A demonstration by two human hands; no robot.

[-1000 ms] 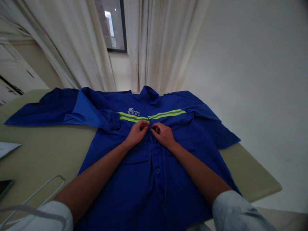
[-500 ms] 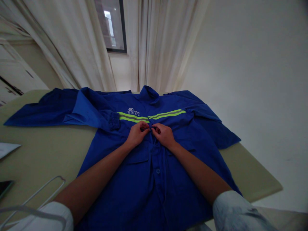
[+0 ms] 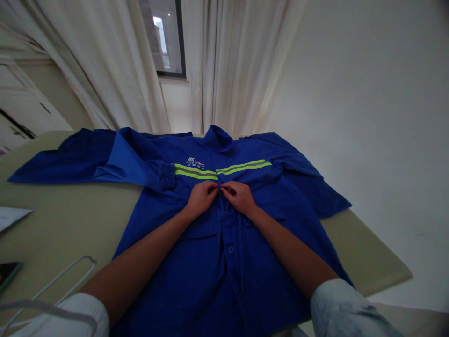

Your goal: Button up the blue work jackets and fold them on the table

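Observation:
A blue work jacket point(image 3: 196, 262) lies spread front side up, with a yellow-green and grey reflective stripe point(image 3: 242, 167) across its chest. Just below that stripe, at the front opening, my left hand point(image 3: 203, 196) pinches the jacket's left-of-view front edge. My right hand point(image 3: 238, 196) pinches the opposite edge, its fingertips almost meeting those of the left. Whatever small part lies between the fingertips is hidden. Lower on the front strip a round button point(image 3: 230, 250) shows. White lettering point(image 3: 195, 164) sits above the stripe at left.
The jacket rests on a beige-covered table point(image 3: 70, 220). At the left are a white sheet point(image 3: 14, 217), a dark phone-like object point(image 3: 7, 274) and a looped white cable point(image 3: 66, 276). Curtains point(image 3: 231, 61) hang behind, with a white wall point(image 3: 368, 117) at right.
My left hand's fingers have curled in slightly at the jacket's front edge. Both hands otherwise stay in nearly the same place, and the jacket lies as before.

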